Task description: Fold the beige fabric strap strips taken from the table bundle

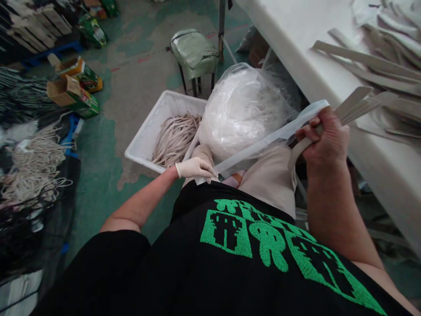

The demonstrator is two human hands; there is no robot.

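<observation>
A long, narrow, translucent plastic sleeve (263,141) stretches slantwise across my lap between my two hands. My left hand (196,168), in a pale glove, is closed on its lower end near my waist. At its upper end, by the table edge, my bare right hand (325,136) is closed. The same hand grips several flat beige straps (357,103), whose ends stick out to the right while another part hangs below the fist. In front of my knees sits a large clear bag (243,109) stuffed with whitish plastic.
Left of the bag stands a white bin (141,142) holding beige straps (177,136). A white table (289,48) runs along the right, with piled straps (388,61). Beyond are a covered stool (194,50), cardboard boxes (74,94) and bundled cords (36,162) on the floor.
</observation>
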